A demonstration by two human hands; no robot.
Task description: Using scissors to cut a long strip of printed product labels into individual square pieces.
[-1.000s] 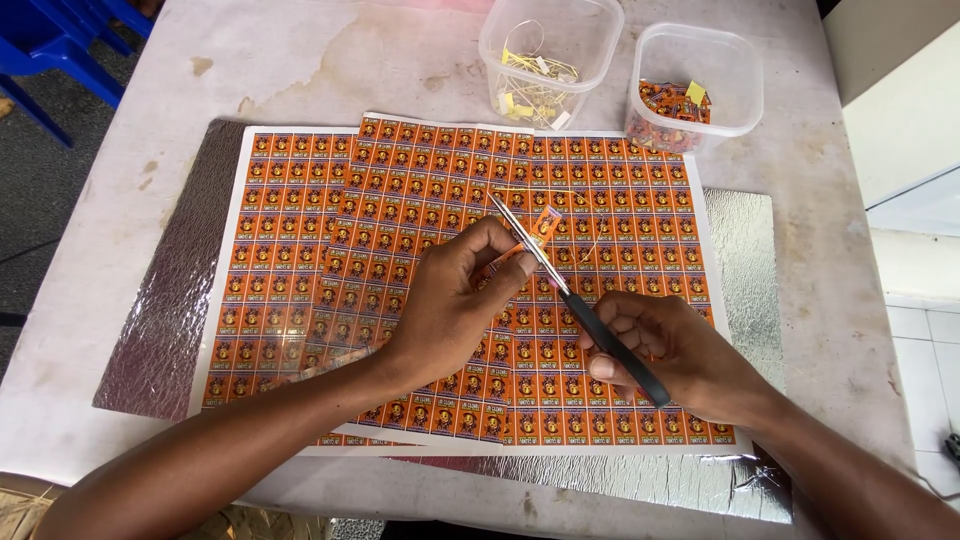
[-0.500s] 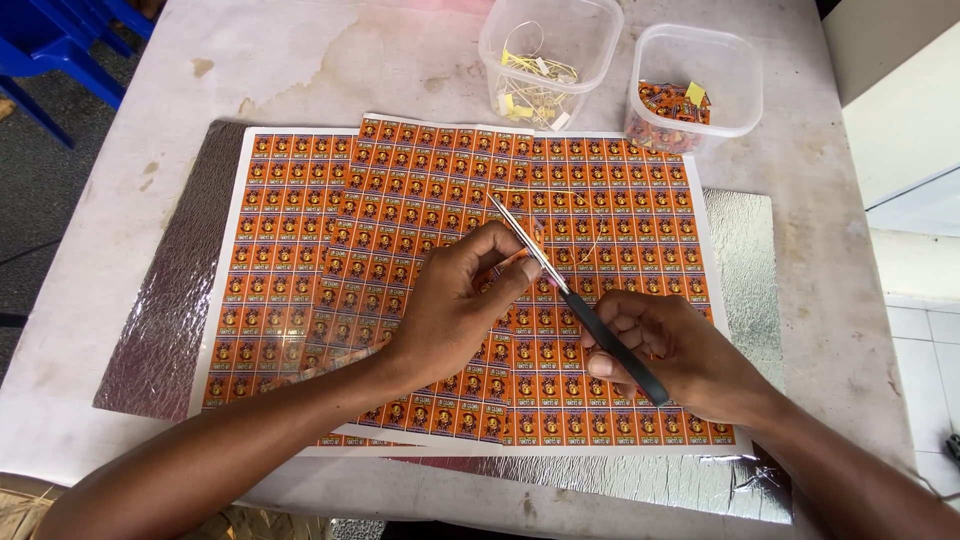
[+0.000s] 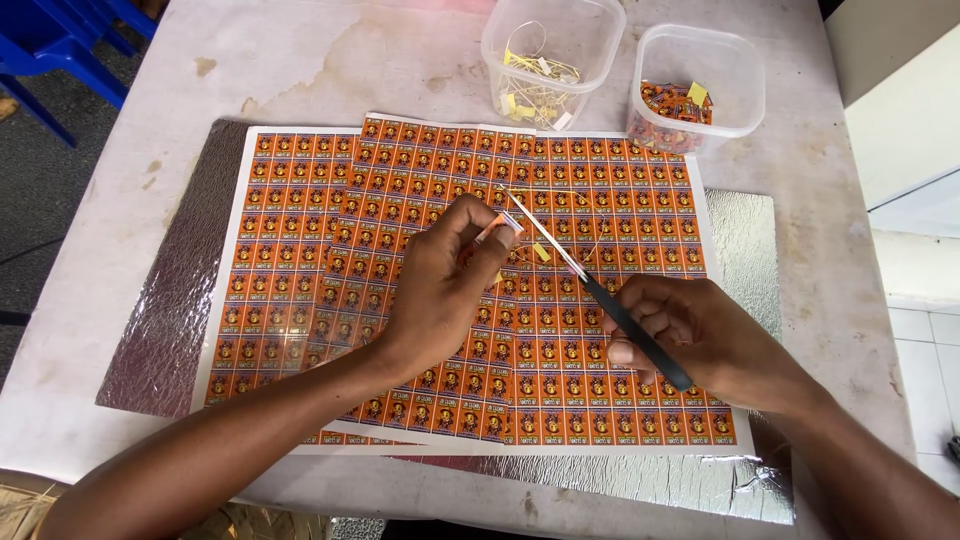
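silver foil mat (image 3: 170, 320) under orange sticker sheet (image 3: 300, 260) on table | left hand (image 3: 440, 290) pinches a small orange sticker (image 3: 492, 229) above sheet centre | right hand (image 3: 700, 335) grips black-handled tweezers (image 3: 590, 285), tips at the sticker | two clear tubs (image 3: 555, 60) behind

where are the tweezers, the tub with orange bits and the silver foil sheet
tweezers (image 3: 600, 295), head view, on the shaft where the metal meets the black grip
tub with orange bits (image 3: 745, 60), head view, on its right rim
silver foil sheet (image 3: 160, 330), head view, on its bare left part

Sticker sheets (image 3: 300, 290) on foil mat (image 3: 165, 320) on table (image 3: 330, 60); two tubs (image 3: 550, 60) behind sheets, side by side.
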